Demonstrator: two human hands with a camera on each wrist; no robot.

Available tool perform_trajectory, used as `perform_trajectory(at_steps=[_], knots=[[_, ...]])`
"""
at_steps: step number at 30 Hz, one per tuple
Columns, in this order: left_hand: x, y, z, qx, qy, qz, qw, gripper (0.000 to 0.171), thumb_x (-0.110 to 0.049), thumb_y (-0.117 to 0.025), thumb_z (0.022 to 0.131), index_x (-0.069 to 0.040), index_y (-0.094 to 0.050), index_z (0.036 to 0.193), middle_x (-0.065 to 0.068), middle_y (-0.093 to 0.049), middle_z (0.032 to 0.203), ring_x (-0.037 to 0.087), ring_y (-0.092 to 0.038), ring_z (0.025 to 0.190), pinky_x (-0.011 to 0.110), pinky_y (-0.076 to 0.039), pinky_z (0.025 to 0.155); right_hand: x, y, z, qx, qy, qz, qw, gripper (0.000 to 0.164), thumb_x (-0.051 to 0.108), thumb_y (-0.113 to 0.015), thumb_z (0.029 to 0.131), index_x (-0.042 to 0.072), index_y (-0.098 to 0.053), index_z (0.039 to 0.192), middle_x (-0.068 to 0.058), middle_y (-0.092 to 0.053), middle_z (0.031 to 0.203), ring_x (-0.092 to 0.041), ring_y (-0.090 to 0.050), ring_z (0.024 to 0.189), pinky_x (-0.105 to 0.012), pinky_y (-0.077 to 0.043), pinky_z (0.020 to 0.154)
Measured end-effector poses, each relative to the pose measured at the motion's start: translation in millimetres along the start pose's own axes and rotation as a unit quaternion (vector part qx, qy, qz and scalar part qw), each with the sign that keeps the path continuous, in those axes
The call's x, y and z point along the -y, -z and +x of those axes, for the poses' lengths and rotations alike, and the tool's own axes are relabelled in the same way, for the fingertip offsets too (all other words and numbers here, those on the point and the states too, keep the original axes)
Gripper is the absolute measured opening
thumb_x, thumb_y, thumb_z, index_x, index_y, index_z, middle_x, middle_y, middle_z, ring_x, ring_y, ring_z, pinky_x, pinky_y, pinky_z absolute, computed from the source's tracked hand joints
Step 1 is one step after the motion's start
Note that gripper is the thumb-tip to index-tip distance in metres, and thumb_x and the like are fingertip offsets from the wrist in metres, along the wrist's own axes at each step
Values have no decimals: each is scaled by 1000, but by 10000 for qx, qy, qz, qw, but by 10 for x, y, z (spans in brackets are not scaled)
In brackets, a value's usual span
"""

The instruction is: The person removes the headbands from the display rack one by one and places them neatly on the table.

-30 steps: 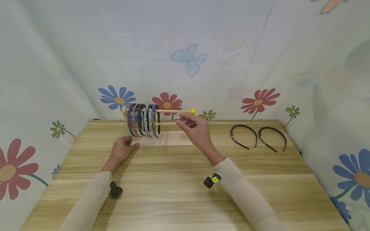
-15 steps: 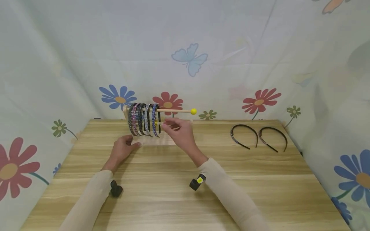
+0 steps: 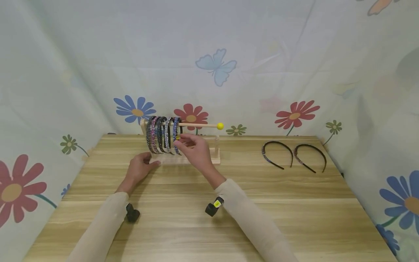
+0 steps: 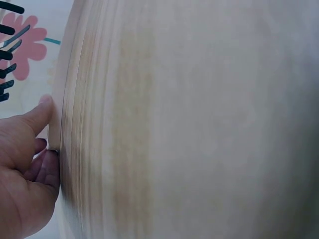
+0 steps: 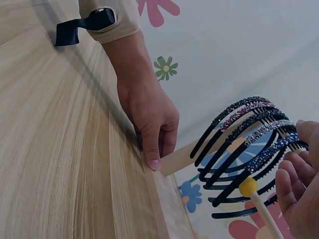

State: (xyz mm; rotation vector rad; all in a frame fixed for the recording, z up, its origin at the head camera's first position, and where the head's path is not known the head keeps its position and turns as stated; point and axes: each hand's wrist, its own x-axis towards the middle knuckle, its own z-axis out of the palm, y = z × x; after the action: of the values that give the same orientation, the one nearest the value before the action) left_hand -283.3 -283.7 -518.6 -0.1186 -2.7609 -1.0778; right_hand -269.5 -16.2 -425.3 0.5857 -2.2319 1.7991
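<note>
Several sparkly toothed headbands [image 3: 160, 134] hang side by side on the upper rod of a wooden stand [image 3: 214, 156]. My left hand [image 3: 139, 169] grips the left end of the stand's base, thumb on top and fingers around the edge; in the left wrist view that hand [image 4: 30, 164] is at the left. My right hand [image 3: 196, 151] is at the blue rhinestone headband [image 5: 266, 154], the rightmost one, with thumb and fingertips pinching it. In the right wrist view the curled fingers [image 5: 286, 189] appear at the right edge.
A yellow ball [image 3: 220, 126] caps the upper rod. Another yellow ball [image 5: 248, 186] tips the lower rod, overlapping the headbands. Two dark headbands [image 3: 276, 154] lie apart on the right of the wooden table [image 3: 183, 225]. A flowered cloth [image 3: 262, 72] hangs behind.
My right hand has moved left, from beside the lower rod's right part to the blue headband. My left hand stays on the stand's base.
</note>
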Motion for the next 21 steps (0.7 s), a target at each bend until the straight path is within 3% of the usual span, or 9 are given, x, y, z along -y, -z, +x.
perform_trajectory(at_steps=[12,21], knots=[[-21,5,-5,-6,-10,57,10000,34,-29,-79,92,-5,-57,83,4,-51,73,18,-43,68,33,-35,61,25,-81,26,67,-166,11,9998,35,30,-77,94,8,-73,121,-5,-76,105,-14,-71,93,-24,-56,78],[-19,8,-3,-10,-42,76,10000,34,-29,-79,92,-4,-57,83,5,-49,73,19,-42,68,35,-34,62,-12,-60,49,74,-63,-184,9998,30,25,-75,95,7,-74,120,-6,-77,105,-14,-72,92,-24,-57,77]])
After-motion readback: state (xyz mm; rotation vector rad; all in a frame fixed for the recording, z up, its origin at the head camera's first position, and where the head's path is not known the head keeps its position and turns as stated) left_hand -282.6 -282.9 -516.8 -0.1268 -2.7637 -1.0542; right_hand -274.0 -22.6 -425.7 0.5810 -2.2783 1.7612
